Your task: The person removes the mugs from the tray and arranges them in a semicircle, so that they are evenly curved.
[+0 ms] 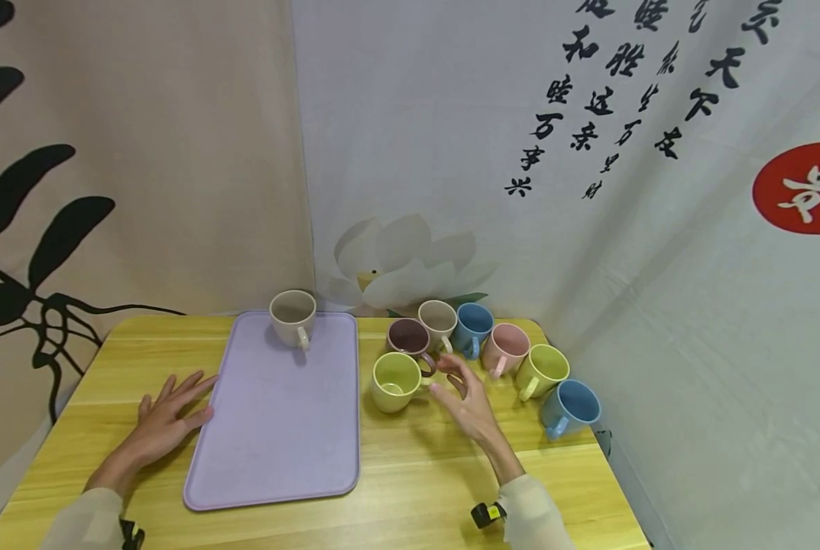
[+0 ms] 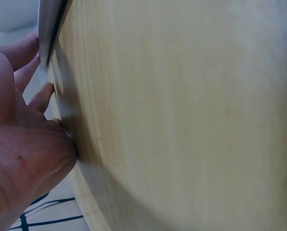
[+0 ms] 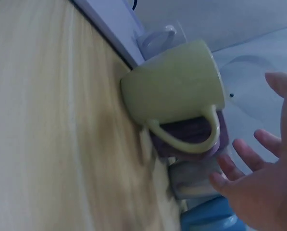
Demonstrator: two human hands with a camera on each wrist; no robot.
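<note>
Nearest to the head camera, two pale sleeves are seen at the lower edge, and from them both hands are stretched forward over the yellow wooden table point(image 1: 410, 489). On the left side, the left hand point(image 1: 169, 424) is laid flat on the wood with straight, spread fingers, and its fingertips touch the near left edge of the lilac tray point(image 1: 279, 428); nothing is held by it. On the right side, the right hand point(image 1: 466, 401) is kept open with loosely bent fingers, just beside the handle of the lime green mug point(image 1: 394, 380), and in the right wrist view a small gap is seen between the fingers point(image 3: 239, 156) and that handle, so no grip is made. This mug stands upright on the table, just right of the tray and in front of the other mugs. It is judged to be glazed ceramic: stiff, rather heavy for its size, smooth and somewhat slippery, and it may chip if it is knocked against its neighbours. The handle, which is turned toward the right hand, is probably the safest place to be taken. Behind it a brown mug point(image 1: 410, 338), a beige mug point(image 1: 438, 319), two blue, one pink and one more green mug are grouped closely. Farther back, a beige mug on the tray point(image 1: 293, 317) is placed at the far edge.
</note>
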